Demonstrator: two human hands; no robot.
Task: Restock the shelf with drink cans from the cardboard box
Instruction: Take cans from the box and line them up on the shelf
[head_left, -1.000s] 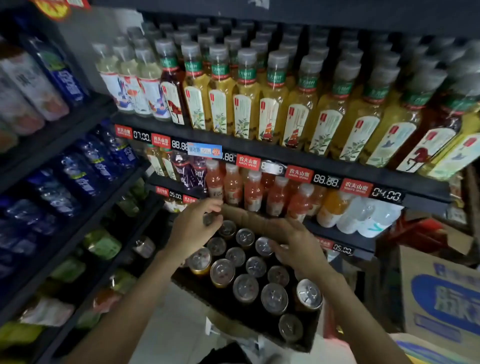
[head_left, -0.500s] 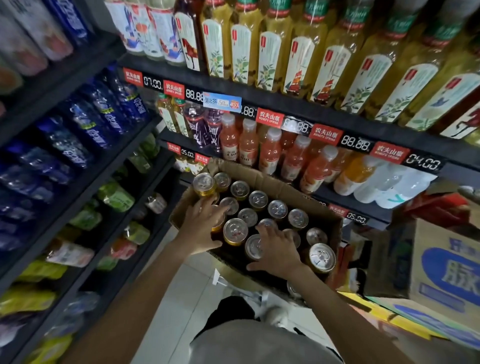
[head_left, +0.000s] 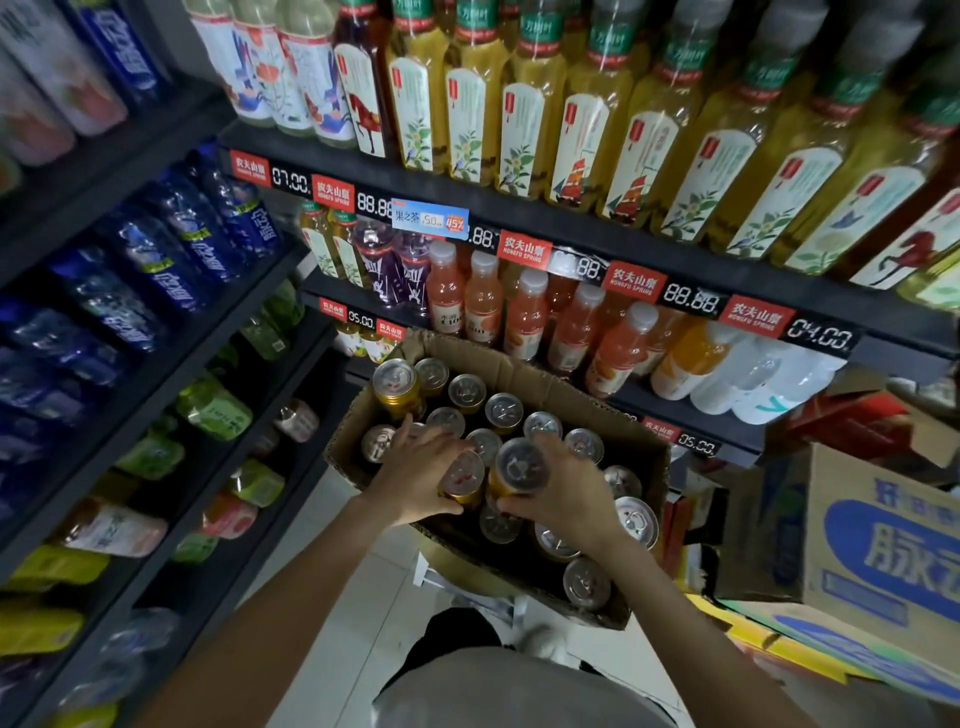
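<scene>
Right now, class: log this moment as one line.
stage: picking | left hand: grips gold can | right hand: grips second can | cardboard box: many cans left

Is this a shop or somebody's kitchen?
Most likely a shop. The shelves hold rows of drink bottles, price tags run along their edges, and an open cardboard box of cans waits for stocking.

Red tags (head_left: 524, 250) along the black shelf edges (head_left: 613, 236) read "农夫山泉 NONGFU SPRING". Digital price displays (head_left: 820, 334) beside them show 07.00, 88.88, 04.00 and, lower down, 05.00. A blue promotional card (head_left: 430, 219) reads "果之茶" and "45%". An orange juice bottle (head_left: 445, 296) carries "C100".
</scene>
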